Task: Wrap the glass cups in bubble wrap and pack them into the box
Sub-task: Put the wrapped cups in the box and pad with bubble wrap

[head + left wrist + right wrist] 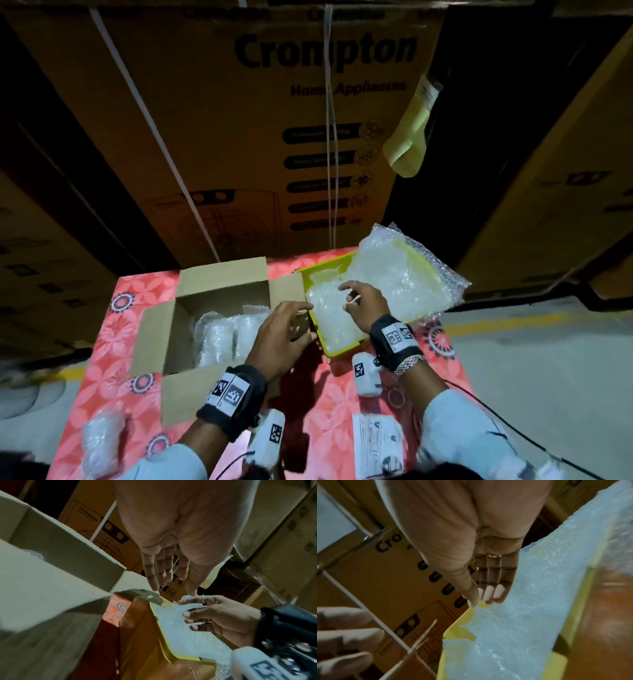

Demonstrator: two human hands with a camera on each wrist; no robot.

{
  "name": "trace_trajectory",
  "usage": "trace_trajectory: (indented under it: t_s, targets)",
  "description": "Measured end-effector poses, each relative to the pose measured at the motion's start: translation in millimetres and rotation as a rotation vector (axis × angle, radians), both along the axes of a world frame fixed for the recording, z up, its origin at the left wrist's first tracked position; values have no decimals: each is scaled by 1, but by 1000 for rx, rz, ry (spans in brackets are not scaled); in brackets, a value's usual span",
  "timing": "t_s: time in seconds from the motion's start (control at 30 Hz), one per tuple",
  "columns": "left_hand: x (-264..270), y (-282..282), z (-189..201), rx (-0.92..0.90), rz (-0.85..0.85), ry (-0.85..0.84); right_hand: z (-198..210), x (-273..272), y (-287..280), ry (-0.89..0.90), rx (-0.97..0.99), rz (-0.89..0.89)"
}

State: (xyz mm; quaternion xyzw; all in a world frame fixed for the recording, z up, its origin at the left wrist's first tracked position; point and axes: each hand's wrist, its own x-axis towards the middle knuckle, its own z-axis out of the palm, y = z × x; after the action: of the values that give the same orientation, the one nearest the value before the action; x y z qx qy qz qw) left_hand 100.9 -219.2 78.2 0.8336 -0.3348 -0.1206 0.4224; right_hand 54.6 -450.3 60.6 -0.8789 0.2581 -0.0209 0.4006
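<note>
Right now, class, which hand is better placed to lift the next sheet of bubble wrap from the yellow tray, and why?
The right hand: it is over the yellow tray, its fingers on the top bubble wrap sheet. The left hand hovers open between tray and cardboard box, touching nothing.

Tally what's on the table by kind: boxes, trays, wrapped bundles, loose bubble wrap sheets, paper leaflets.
Open cardboard box: 1
Yellow tray: 1
Wrapped bundles: 3, two in the box and one on the table's near left
Bubble wrap sheets in the tray: a stack, count not readable
Paper leaflet: 1
Total: 6 items plus the stack
</note>
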Motion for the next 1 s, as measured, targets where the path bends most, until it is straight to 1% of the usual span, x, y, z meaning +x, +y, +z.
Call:
trace_trajectory:
  t_s: [0.1, 0.17, 0.2, 0.27, 0.33, 0.47, 0.53, 0.6, 0.7, 0.77, 0.87, 0.93, 1.0]
  targets:
    - [-7, -10, -3, 28, 89, 7, -13, 28, -5, 40, -157, 123]
    - [-13, -12, -5, 34, 142, 19, -23, 38, -5, 100, -230, 186]
    - [-16, -13, -6, 38, 160, 26, -26, 41, -6, 116, -253, 194]
    - [-20, -14, -5, 52, 175, 46, -26, 41, -9, 73, -268, 152]
    - [-19, -16, -3, 54, 188, 47, -24, 36, -17, -36, -217, 108]
    - [-15, -29, 2, 54, 229, 15, -13, 17, -34, -249, 28, 59]
    - [-13, -42, 6, 44, 212, 43, -4, 9, -38, -339, 71, 48]
    - [-11, -58, 9, 46, 161, 80, 6, 2, -42, -405, 101, 57]
    - [-4, -83, 10, 131, 113, 27, 18, -5, -46, -426, 246, 55]
    - [3, -96, 9, 227, 96, -21, 21, -7, -48, -412, 346, 33]
    - [9, -109, 5, 360, 63, -49, 22, -13, -50, -403, 444, 53]
    - [11, -111, 0, 381, 98, -96, 19, -16, -52, -422, 426, 19]
    - [12, -109, -3, 352, 159, -107, 13, -18, -59, -421, 355, -58]
